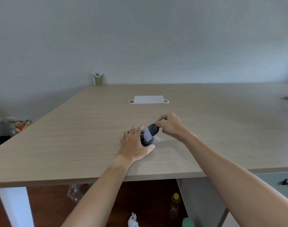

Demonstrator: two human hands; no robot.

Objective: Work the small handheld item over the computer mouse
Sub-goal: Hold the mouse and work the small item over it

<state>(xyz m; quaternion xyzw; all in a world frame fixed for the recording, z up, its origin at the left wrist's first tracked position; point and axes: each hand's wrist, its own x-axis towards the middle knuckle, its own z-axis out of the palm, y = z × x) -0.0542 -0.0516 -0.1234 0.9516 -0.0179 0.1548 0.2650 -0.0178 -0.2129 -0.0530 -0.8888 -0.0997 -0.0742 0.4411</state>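
1. The mouse (145, 141), dark and rounded, lies on the wooden bench (91, 128) near its front edge, roughly midway across the view.
2. The left hand (134, 143) lies over the mouse's left side, fingers curled round it and thumb tucked against its near end, gripping it in place.
3. Only the mouse's right flank and top show past that hand; its long axis appears to run from near to far, tilted a little to the left, though blur makes this hard to judge.
4. The brush (151, 131), a small handheld thing with a dark grey body and a pale, blurred tip, sits just above and right of the mouse.
5. Its pale end rests on the mouse's top; its dark end rises up and to the right into the right hand (170, 126).
6. So the brush's long axis slants from lower left at the mouse to upper right at the fingers.
7. The right hand is clenched round the brush's upper end, knuckles up, just beyond and right of the mouse.
8. A small clear, crinkled scrap (158, 139) lies on the bench just right of the mouse.
9. A white tray (148, 99) sits farther back on the bench, well apart from both hands.
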